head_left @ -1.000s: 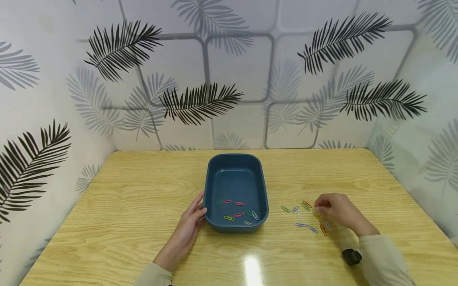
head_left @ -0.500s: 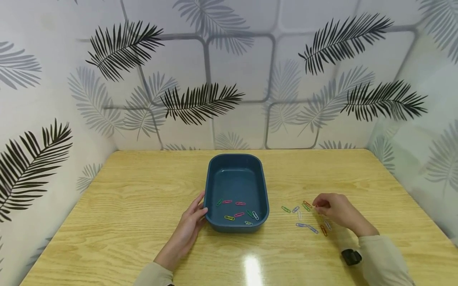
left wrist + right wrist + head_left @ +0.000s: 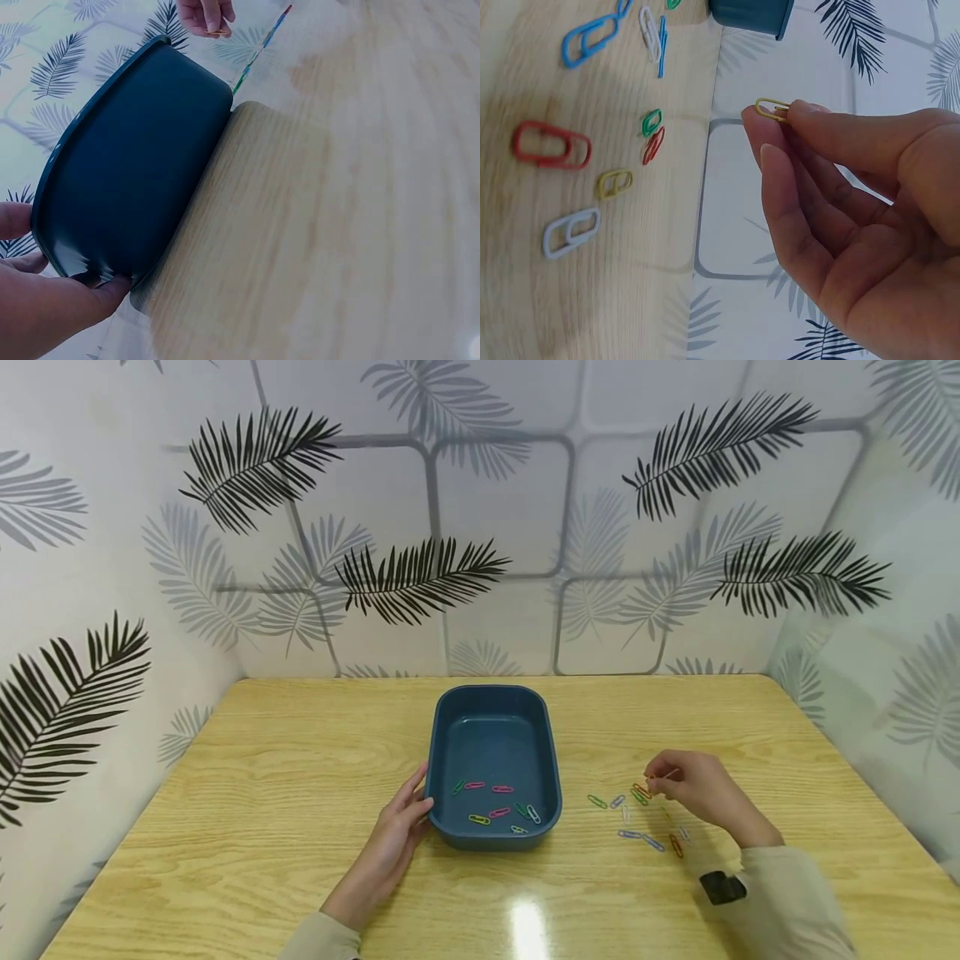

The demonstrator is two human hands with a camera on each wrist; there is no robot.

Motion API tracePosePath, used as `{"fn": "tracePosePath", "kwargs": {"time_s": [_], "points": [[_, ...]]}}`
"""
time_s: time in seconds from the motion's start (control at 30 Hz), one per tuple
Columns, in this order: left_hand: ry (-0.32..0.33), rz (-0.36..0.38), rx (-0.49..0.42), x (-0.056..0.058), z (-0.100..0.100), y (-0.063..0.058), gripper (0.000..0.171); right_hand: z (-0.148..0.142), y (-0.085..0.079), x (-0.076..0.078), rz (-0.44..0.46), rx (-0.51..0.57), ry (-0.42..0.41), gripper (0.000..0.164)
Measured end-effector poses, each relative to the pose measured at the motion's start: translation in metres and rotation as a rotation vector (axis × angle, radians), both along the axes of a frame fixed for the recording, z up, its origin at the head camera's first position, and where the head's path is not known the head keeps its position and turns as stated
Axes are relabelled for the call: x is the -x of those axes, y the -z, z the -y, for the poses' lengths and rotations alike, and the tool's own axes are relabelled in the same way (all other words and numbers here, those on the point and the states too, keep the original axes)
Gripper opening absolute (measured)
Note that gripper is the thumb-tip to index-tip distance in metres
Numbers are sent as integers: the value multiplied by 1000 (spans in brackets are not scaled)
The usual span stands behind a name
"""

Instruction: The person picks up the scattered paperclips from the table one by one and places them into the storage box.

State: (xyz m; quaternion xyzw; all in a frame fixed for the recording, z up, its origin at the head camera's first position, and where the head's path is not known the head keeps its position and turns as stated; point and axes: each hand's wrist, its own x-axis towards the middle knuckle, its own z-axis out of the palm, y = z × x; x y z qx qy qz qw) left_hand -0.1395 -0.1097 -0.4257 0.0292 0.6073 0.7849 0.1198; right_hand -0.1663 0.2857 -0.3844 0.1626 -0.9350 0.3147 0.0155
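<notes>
Thumb near the rim, the left hand (image 3: 393,831) grips the blue tray (image 3: 491,747) by its left wall. Scattered paper clips (image 3: 498,812) lie inside, towards the near end. Right of it, loose clips (image 3: 630,834) lie on the table (image 3: 300,760). Over these, the right hand (image 3: 693,783) pinches a yellow clip (image 3: 771,101), though the exact finger contact is hard to make out. Slackening fingertips could drop it; dipping low, they might nudge the nearby red clip (image 3: 642,791).

right hand (image 3: 866,251): pinches yellow paperclip (image 3: 771,109) | tabletop (image 3: 622,300): loose coloured paperclips (image 3: 553,144)
</notes>
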Motion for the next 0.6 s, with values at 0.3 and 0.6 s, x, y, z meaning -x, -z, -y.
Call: {"fn": "tracePosePath", "kwargs": {"time_s": [0.3, 0.6], "points": [[-1, 2, 2, 0, 1, -1, 58, 3, -4, 1, -3, -9, 4, 4], [-3, -8, -19, 1, 0, 1, 59, 6, -8, 1, 0, -2, -22, 4]]}}
